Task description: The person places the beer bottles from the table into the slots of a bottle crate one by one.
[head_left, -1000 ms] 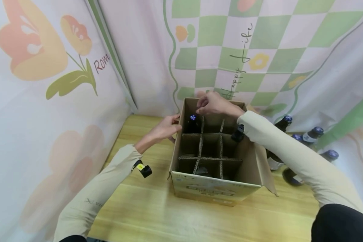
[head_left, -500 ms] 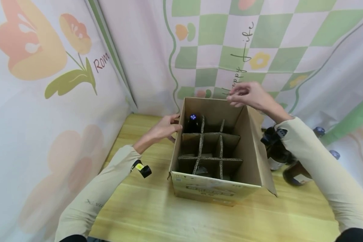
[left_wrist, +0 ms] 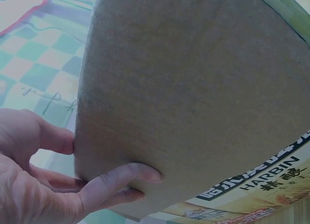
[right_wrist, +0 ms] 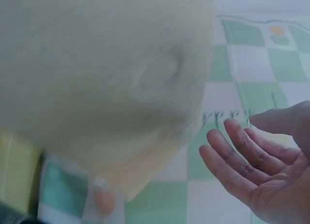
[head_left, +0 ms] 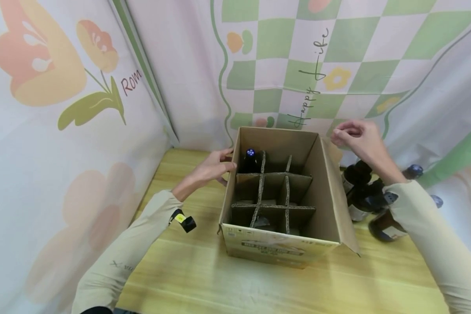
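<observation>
A tall cardboard box (head_left: 278, 246), with its top open and a cardboard divider (head_left: 274, 179) inside, stands on the table. One dark bottle with a blue cap (head_left: 250, 152) stands in the far left compartment. My left hand (head_left: 209, 168) grips the left side of the box; in the left wrist view its thumb (left_wrist: 131, 175) lies on the brown cardboard flap (left_wrist: 184, 88) and other fingers go behind its edge. My right hand (head_left: 361, 137) hovers beyond the box's right flap, above the bottles, fingers loosely bent and holding nothing.
Several dark bottles (head_left: 388, 226) with blue caps stand right of the box, partly hidden by my right forearm. The right flap (head_left: 342, 196) sticks outward. Printed curtains (head_left: 196, 74) close off the back and left. Wooden table (head_left: 172, 270) shows in front of the box.
My right hand has moved from above the box's far side rightward, past the right flap to above the bottles. My left hand and the box have stayed in place.
</observation>
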Tool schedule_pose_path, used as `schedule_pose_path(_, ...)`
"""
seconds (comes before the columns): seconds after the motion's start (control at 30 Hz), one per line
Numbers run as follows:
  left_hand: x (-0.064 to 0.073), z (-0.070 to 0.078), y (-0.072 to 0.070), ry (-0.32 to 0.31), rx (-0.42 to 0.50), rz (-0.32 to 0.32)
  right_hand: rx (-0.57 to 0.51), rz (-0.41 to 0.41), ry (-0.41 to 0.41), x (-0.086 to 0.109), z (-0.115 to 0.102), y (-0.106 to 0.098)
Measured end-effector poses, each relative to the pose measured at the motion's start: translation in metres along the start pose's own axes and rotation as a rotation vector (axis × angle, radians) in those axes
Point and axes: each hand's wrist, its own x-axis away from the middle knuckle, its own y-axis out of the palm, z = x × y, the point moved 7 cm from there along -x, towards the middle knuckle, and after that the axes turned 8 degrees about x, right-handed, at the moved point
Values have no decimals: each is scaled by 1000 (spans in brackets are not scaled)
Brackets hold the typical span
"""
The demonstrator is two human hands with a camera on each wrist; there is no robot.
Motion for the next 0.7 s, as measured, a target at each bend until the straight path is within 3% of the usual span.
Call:
schedule_pose_path(0.3,-1,-1,0,-3,3,5,80,-66,84,23,47,-4)
schedule_pose_path(0.47,0,-1,0,0,-9,10,239,-121,81,32,68,-7)
schedule_pose_path(0.7,1,0,0,0,-13,9,405,-340,153,50,97,-11)
